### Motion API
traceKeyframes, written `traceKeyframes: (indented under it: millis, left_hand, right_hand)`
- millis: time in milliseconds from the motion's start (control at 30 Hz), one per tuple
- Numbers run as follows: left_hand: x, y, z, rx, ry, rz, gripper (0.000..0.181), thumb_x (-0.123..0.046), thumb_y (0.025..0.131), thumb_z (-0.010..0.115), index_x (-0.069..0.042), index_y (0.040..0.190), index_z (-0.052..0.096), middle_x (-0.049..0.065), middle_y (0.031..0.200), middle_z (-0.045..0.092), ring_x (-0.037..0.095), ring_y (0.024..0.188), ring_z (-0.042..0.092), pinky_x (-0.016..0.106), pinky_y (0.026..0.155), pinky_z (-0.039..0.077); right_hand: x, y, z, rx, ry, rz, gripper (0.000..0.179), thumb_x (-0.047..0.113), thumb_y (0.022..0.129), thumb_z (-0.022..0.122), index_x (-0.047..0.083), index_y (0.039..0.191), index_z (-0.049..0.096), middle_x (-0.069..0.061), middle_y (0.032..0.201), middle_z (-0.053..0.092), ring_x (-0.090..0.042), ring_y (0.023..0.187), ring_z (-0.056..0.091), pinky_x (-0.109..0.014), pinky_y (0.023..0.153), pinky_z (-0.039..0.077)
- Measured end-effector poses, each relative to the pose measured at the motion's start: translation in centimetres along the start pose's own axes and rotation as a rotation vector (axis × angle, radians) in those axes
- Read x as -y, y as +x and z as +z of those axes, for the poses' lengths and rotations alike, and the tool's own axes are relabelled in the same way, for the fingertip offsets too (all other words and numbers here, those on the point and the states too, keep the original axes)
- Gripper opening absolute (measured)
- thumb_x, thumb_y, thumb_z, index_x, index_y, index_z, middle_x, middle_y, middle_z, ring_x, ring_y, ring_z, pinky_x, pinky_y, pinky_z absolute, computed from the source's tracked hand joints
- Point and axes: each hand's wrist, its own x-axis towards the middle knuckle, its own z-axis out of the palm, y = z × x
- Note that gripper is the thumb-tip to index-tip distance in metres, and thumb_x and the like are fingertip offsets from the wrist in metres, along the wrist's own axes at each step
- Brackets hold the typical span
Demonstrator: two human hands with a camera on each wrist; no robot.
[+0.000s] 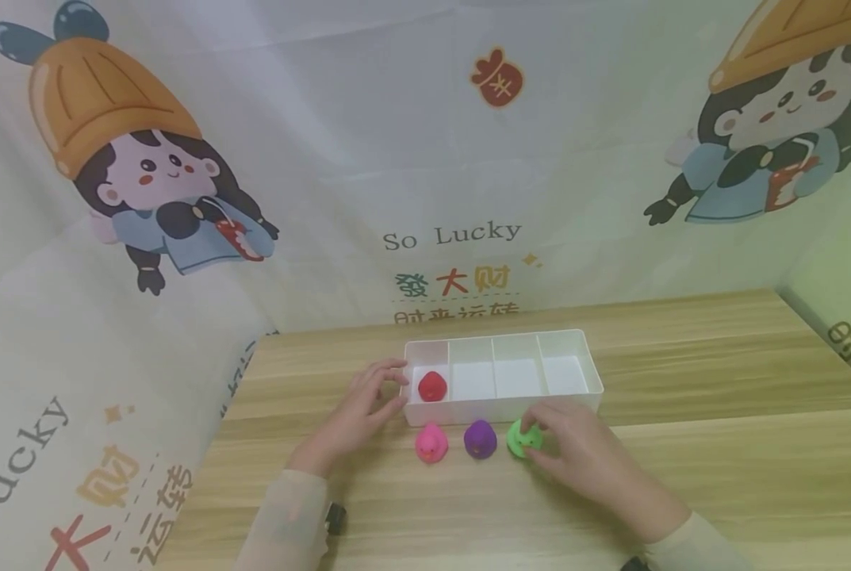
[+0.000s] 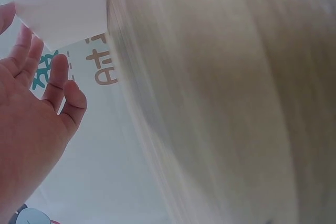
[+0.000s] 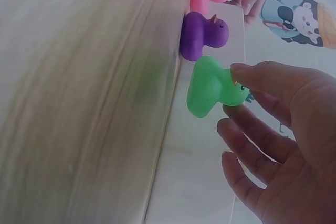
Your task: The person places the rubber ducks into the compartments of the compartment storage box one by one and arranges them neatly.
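Observation:
My right hand [image 1: 575,444] pinches a green rubber duck [image 3: 210,87] by its head, between thumb and forefinger, with the other fingers spread loosely. The duck tilts and its base stands off the table in the right wrist view. Beside it in a row before the white box sit a purple rubber duck [image 1: 480,439] and a pink rubber duck [image 1: 431,442]. A red rubber duck [image 1: 432,386] lies in the leftmost compartment of the white divided box [image 1: 496,408]. At the box's left end is my left hand [image 1: 357,412], fingers loosely bent, fingertips right at its wall [image 2: 63,9].
The box's other three compartments, to the right of the red duck, show bare white floors. It stands on a wood-grain table [image 1: 682,476], toward the back edge. Behind the table hangs a printed cloth [image 1: 325,159] with cartoon figures and lettering.

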Motion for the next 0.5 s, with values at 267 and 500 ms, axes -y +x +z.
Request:
traceKeyframes:
  millis: [267,500]
  left_hand:
    - [0.08,0.01,-0.02,0.014,0.009,0.01,0.026,-0.027,0.088,0.055,-0.018,0.11,0.047,-0.006,0.136,0.03,0.016,0.115,0.029,0.039,0.087,0.036]
    - [0.0,-0.02,0.03,-0.006,-0.003,0.011,0.025,-0.026,0.087,0.056,-0.016,0.109,0.049,-0.007,0.135,0.032,0.012,0.115,0.028,0.039,0.087,0.036]
  right_hand:
    - [0.03,0.04,-0.15,-0.01,0.015,-0.006,0.027,0.023,0.067,0.074,0.022,0.089,0.058,0.015,0.09,0.056,-0.009,0.081,0.054,-0.026,0.074,0.043]
    - [0.24,0.25,-0.2,-0.029,0.027,-0.039,0.026,0.022,0.069,0.074,0.02,0.09,0.058,0.013,0.089,0.057,-0.01,0.079,0.054,-0.028,0.072,0.044]
